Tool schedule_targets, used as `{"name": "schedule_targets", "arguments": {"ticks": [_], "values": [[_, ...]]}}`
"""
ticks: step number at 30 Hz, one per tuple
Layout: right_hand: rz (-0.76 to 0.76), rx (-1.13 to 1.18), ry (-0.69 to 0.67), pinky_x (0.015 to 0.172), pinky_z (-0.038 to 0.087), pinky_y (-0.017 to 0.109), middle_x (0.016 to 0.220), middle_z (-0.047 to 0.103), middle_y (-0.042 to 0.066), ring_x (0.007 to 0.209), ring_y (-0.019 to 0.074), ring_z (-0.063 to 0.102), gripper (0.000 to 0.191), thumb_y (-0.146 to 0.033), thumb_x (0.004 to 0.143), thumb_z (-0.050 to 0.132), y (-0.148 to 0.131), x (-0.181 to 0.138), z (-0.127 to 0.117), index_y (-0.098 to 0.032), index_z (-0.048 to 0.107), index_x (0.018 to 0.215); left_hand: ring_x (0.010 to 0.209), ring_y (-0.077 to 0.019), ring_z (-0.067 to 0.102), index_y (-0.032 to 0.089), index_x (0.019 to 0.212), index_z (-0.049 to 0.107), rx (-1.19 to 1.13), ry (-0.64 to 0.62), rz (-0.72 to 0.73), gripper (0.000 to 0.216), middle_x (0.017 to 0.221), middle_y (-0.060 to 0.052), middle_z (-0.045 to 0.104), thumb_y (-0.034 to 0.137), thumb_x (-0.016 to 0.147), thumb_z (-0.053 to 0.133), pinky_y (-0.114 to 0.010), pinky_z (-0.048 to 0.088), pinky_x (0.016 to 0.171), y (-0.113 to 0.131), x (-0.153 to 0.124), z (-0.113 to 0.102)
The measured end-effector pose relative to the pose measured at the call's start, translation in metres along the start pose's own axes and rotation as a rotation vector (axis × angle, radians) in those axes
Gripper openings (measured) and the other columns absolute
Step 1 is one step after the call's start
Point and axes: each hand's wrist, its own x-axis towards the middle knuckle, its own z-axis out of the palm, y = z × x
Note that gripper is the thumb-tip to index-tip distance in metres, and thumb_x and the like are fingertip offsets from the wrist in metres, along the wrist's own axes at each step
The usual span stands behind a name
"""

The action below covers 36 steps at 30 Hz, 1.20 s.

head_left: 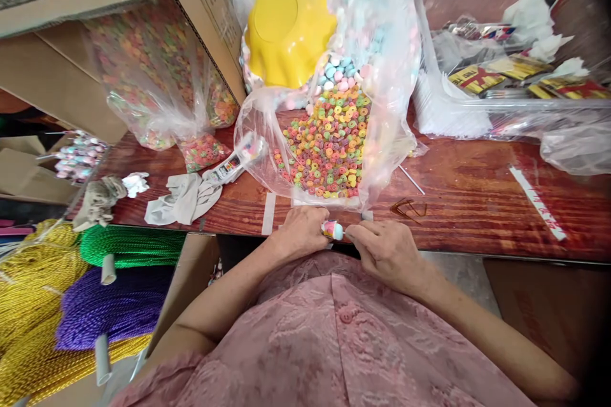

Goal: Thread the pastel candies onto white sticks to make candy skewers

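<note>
My left hand (pixel 304 230) is closed around a small pink, yellow and pale-blue piece (pixel 333 229) at the table's front edge. Its rounded pale-blue end points toward my right hand (pixel 389 251), whose thumb and forefinger are pinched together just beside it. Whatever those fingers hold is too small to make out. Just beyond both hands lies an opened clear plastic bag (pixel 258 117) of multicoloured small rings (pixel 329 146). Pastel pink, blue and white round pieces (pixel 344 72) lie behind the rings. An upturned yellow scalloped bowl (pixel 291 32) rests on top at the back.
At left, a cardboard box (pixel 210 6) holds bagged rings (pixel 147 57); a pale glove (pixel 184 199) lies in front. Green cord (pixel 131 245) and purple cord (pixel 114 305) hang below. A clear bin (pixel 496 98) stands right, near a white stick (pixel 411 179) and brown rubber bands (pixel 409 208).
</note>
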Motion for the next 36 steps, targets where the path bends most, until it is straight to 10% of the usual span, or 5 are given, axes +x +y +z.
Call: {"name": "schedule_targets", "arguments": {"ticks": [6, 24, 36], "values": [[0.083, 0.160, -0.167, 0.060, 0.025, 0.028, 0.071, 0.065, 0.003, 0.060, 0.0125, 0.050, 0.022, -0.009, 0.090, 0.046, 0.008, 0.015, 0.014, -0.016, 0.063, 0.078, 0.088, -0.0282, 0.069, 0.018, 0.090, 0.070, -0.002, -0.045, 0.073, 0.023, 0.092, -0.012, 0.074, 0.035, 0.085, 0.056, -0.035, 0.049, 0.075, 0.004, 0.006, 0.004], [-0.190, 0.048, -0.064, 0.058, 0.023, 0.030, 0.067, 0.058, 0.001, 0.058, 0.0119, 0.043, 0.024, 0.000, 0.083, 0.042, 0.029, 0.024, 0.008, -0.015, 0.060, 0.079, 0.069, -0.0171, 0.060, 0.018, 0.081, 0.064, -0.247, -0.090, 0.172, 0.015, 0.074, -0.001, 0.065, 0.033, 0.080, 0.066, -0.026, 0.040, 0.061, -0.018, 0.003, -0.005], [-0.005, 0.304, -0.116, 0.064, 0.036, 0.026, 0.080, 0.066, 0.005, 0.070, 0.0141, 0.057, 0.019, -0.012, 0.095, 0.046, 0.027, 0.013, 0.012, -0.017, 0.064, 0.092, 0.068, -0.0174, 0.059, 0.018, 0.077, 0.062, -0.165, -0.044, 0.124, 0.022, 0.073, -0.003, 0.067, 0.038, 0.085, 0.064, -0.027, 0.037, 0.061, -0.017, -0.002, -0.015]]}}
